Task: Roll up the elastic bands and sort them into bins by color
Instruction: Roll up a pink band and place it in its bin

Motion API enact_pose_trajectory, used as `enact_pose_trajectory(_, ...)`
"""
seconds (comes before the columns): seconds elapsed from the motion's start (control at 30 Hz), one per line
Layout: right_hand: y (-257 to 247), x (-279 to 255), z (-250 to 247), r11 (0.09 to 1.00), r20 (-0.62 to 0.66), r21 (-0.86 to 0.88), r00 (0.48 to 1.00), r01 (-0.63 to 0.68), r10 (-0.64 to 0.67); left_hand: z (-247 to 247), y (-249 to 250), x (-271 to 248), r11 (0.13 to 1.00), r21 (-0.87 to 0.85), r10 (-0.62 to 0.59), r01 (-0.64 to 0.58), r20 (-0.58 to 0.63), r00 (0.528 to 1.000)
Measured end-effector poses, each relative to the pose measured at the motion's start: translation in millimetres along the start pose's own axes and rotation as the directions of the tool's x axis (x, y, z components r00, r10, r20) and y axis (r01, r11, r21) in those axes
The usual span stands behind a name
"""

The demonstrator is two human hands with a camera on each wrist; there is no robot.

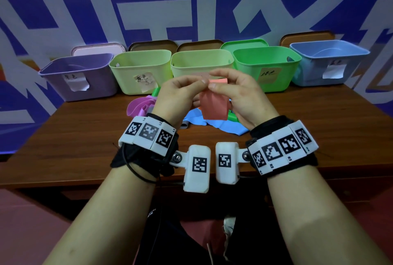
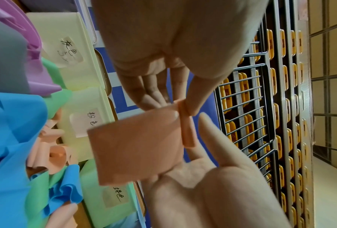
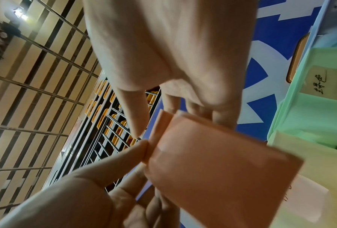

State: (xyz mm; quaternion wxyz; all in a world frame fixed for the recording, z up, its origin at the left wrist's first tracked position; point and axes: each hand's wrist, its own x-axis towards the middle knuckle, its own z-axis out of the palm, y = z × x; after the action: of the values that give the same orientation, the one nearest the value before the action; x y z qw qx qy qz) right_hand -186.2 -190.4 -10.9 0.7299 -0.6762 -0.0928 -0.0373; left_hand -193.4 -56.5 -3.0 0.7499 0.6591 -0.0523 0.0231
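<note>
Both hands hold a pink band (image 1: 213, 105) up over the table (image 1: 319, 116), in front of the bins (image 1: 202, 63). The left hand (image 1: 176, 94) and right hand (image 1: 240, 92) each pinch its top edge, where a first narrow fold is turned over; the rest hangs loose. To roll well, it seems best to keep both pinches level and the turns tight, so the roll stays even
</note>
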Motion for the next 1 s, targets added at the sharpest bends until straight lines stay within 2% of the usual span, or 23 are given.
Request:
enact_pose_trajectory(0.13,3.4,-4.2,-1.4,0.999,-0.022,-0.015,0.999,-0.03,0.03,-0.5,-2.5,0.7,0.999,0.005,0.034,-0.034,0.003,0.999)
enact_pose_trajectory(0.3,5.7,-7.2,-4.6,1.0,-0.02,0.005,1.0,-0.012,0.012,1.5,-7.1,-2.4,0.999,0.011,-0.052,0.052,0.03,0.998)
enact_pose_trajectory(0.5,9.9,-9.3,-3.6,0.999,-0.043,0.002,0.998,-0.035,0.035,0.2,-12.7,-1.2,1.0,0.003,-0.002,0.002,0.037,0.999)
enact_pose_trajectory(0.63,10.9,-9.7,-3.5,0.999,-0.052,0.022,0.998,-0.032,0.033,2.5,-14.1,-3.8,0.998,0.0,-0.07,0.07,0.079,0.994)
enact_pose_trajectory(0.73,12.6,-8.6,-4.4,0.999,-0.034,0.026,0.998,-0.048,0.049,1.7,-16.2,-4.9,0.996,0.05,-0.071,0.068,0.069,0.995)
enact_pose_trajectory(0.9,9.4,-12.6,-3.2,0.996,-0.031,0.019,0.996,-0.086,0.086,0.3,-16.7,-3.4,0.999,0.015,-0.048,0.048,0.055,0.997)
enact_pose_trajectory(1.0,11.0,-11.3,-3.0,0.998,-0.05,-0.016,0.997,-0.063,0.062,1.5,-16.9,-4.1,0.997,0.026,-0.072,0.071,0.05,0.996)
